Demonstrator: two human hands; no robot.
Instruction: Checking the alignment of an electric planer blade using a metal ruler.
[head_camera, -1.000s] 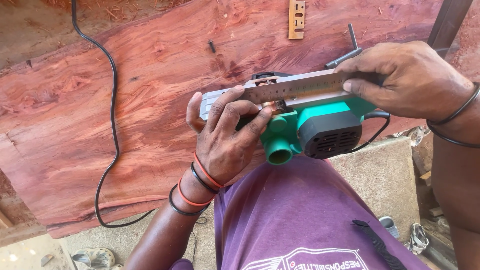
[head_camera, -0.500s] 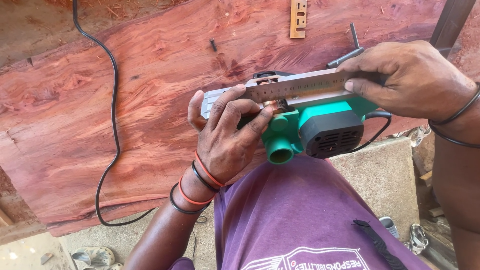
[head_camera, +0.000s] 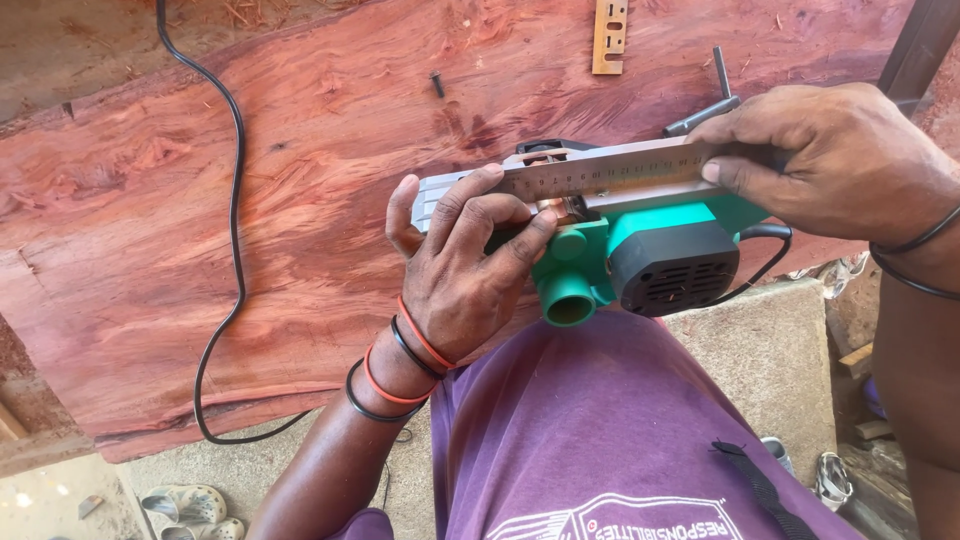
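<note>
The green electric planer (head_camera: 640, 250) lay inverted, sole up, over the person's lap at the red slab's (head_camera: 300, 200) near edge. The left hand (head_camera: 470, 270) gripped its front; the right hand (head_camera: 840, 160) pinched a steel ruler (head_camera: 610, 172) flat along the sole, apparently checking alignment.

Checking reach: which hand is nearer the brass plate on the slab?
Right. The right hand sits just right of and below the brass plate; the left hand is farther down-left.

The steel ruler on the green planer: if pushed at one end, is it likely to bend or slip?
The steel ruler is thin, flat metal on the planer's smooth sole, so it would probably slide easily. It looks straight and likely stiff. Both the left hand and right hand press it.
</note>
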